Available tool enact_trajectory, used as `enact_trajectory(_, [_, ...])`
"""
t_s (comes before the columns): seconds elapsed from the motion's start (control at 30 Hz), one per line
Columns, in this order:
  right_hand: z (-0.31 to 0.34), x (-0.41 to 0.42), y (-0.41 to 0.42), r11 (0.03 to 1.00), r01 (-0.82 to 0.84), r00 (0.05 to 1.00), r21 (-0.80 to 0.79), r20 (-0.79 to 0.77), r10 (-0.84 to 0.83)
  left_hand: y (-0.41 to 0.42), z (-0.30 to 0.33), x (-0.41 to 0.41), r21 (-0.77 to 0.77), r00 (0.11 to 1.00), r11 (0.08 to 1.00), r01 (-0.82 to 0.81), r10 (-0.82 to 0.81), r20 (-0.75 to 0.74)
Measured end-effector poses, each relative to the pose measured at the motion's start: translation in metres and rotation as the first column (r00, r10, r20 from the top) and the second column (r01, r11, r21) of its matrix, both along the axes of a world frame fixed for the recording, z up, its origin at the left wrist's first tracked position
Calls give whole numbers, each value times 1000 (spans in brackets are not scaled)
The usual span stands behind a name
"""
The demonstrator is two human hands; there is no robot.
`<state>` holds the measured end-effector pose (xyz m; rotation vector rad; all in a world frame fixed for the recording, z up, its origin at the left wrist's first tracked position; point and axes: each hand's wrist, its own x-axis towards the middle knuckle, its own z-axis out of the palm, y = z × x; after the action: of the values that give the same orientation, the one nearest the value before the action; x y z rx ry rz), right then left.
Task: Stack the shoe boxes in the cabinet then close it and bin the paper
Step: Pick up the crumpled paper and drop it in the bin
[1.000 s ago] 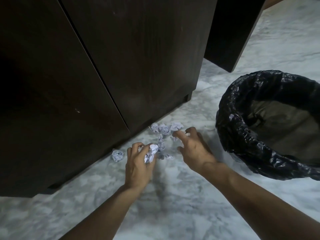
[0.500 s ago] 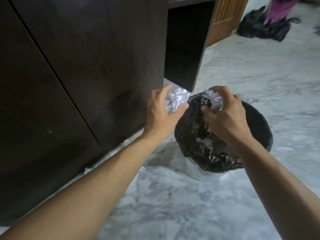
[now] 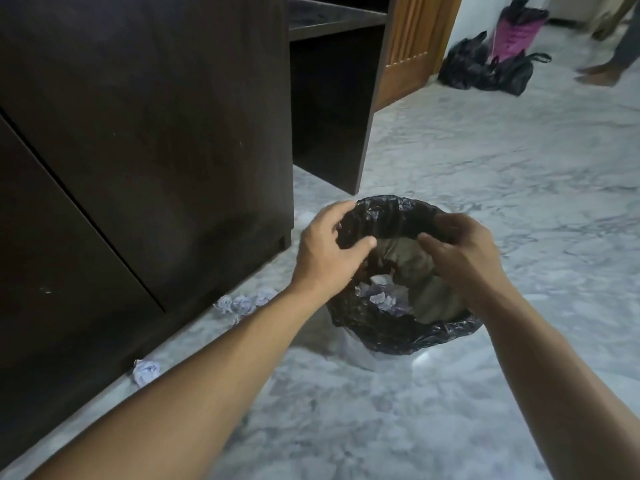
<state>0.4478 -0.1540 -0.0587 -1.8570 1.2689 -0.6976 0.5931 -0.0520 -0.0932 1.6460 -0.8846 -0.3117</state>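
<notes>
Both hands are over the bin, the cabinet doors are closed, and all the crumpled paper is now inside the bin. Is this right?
Not all. The head view shows paper in the bin, but crumpled paper also lies on the floor by the cabinet. The rest holds: left hand and right hand are over the bin, doors closed.

1 bin (image 3: pixel 398 336), 1 cabinet (image 3: pixel 156 133), 2 hands, approx 4 paper balls (image 3: pixel 147 372) on floor.

- You stand on a grey marbled floor (image 3: pixel 485 188).
- Beside it rises a dark open shelf unit (image 3: pixel 332 98).
- Beyond that unit hangs a wooden door (image 3: pixel 412 46), black bags (image 3: pixel 485 69) near it.
</notes>
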Motion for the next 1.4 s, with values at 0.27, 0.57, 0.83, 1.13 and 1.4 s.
enact_trajectory(0.27, [-1,46,77,935,-350,909,-62,219,354,83,-74,41,91,898,895,-436,440,-25])
enact_trajectory(0.57, [-106,112,129,766,-643,746,12,-214,630,189,-181,60,473,692,534,-701,671,268])
enact_trajectory(0.83, [-197,134,126,700,-670,538,248,-487,688,235,-230,86,599,698,472,-647,683,215])
enact_trajectory(1.13, [-234,139,90,696,-705,511,136,-582,632,204,-234,86,590,924,712,-380,266,274])
enact_trajectory(1.4, [-256,138,104,709,-702,682,-68,-350,642,164,-237,84,582,916,762,-285,37,400])
